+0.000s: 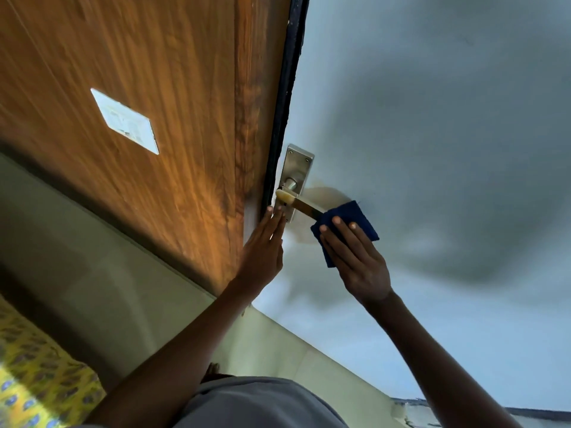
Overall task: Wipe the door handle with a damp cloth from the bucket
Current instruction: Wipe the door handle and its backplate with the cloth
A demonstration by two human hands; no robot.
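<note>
A metal lever door handle point(301, 205) on a steel backplate point(297, 169) sits on the grey-blue door point(432, 134), close to its dark edge. My right hand point(355, 257) presses a folded dark blue cloth point(355, 216) over the outer end of the lever, which is hidden under it. My left hand point(265, 245) is flat with fingers together, fingertips resting on the door's edge just below the backplate. No bucket is in view.
A brown wood-grain panel point(154, 88) with a white sticker point(125, 120) stands left of the door edge. Pale floor tiles point(123, 273) lie below, and a yellow patterned fabric point(37, 366) lies at the bottom left. My grey shirt fills the bottom centre.
</note>
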